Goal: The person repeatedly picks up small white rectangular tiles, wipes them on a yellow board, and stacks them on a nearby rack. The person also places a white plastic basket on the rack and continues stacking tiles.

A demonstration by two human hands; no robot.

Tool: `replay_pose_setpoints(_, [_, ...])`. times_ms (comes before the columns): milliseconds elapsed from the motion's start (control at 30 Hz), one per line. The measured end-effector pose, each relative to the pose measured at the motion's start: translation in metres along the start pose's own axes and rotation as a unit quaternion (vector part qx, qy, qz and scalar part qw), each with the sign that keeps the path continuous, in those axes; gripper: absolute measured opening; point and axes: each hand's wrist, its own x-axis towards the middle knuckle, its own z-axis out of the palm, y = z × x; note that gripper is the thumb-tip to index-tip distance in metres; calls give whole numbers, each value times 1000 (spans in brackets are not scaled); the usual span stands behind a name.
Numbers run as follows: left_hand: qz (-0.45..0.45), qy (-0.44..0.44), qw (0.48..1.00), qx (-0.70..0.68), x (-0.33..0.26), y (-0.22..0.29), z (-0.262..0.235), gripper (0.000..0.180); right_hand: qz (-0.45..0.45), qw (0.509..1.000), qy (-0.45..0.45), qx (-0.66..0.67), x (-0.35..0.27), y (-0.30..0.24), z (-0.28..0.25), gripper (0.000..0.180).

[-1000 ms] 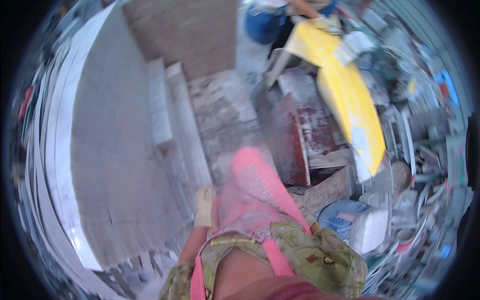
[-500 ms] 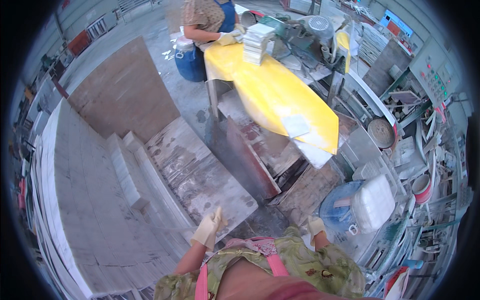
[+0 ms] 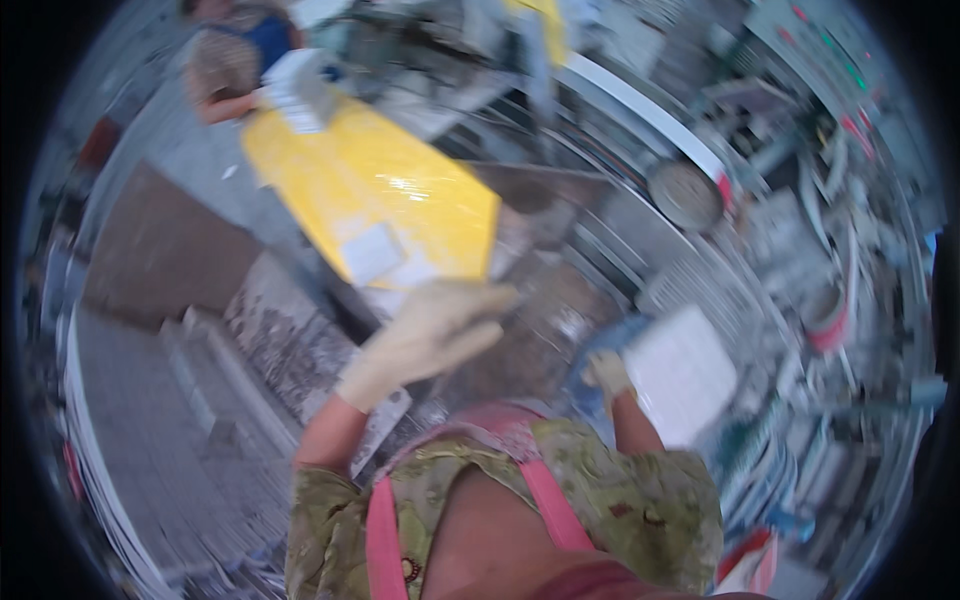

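Note:
My left hand [image 3: 432, 335], in a cream work glove, reaches forward with fingers and thumb apart and nothing visible in them. It is held in front of the near end of a yellow-covered table [image 3: 440, 190]. A square white tile [image 3: 370, 252] lies on that cover, just beyond the hand. Beside a blue barrel [image 3: 588, 345] is my right hand [image 3: 607, 372], also gloved. A white slab-like block [image 3: 682, 375] is right next to it. The right fingers look bent, but blur hides whether they hold anything.
A stack of white tiles [image 3: 298, 88] stands at the table's far end, where a co-worker [image 3: 230, 65] stands. Long pale slabs [image 3: 160, 430] fill the left side. A round pan [image 3: 686, 195], scrap pieces and a control panel [image 3: 815, 50] are on the right.
My view has swung to the right, and the picture is blurred. My left hand has risen and moved forward toward the yellow-covered table. My right hand remains near the blue barrel.

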Motion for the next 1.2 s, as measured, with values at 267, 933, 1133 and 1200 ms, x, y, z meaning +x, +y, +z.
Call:
replay_pose_setpoints(267, [80,-14,995,53,84,3,11,25,209,921,49,324,3,-77,-64,36])
replay_pose_setpoints(933, [-352,254,873,-222,258,-70,87,35,-32,848,81,-524,465,-133,-434,132])
replay_pose_setpoints(1133, [-329,211,902,-182,322,-82,104,35,-181,876,22,-446,515,-65,-441,137])
replay_pose_setpoints(1200, [-307,213,915,-153,332,-86,111,35,-180,896,25,-405,501,-69,-439,135])
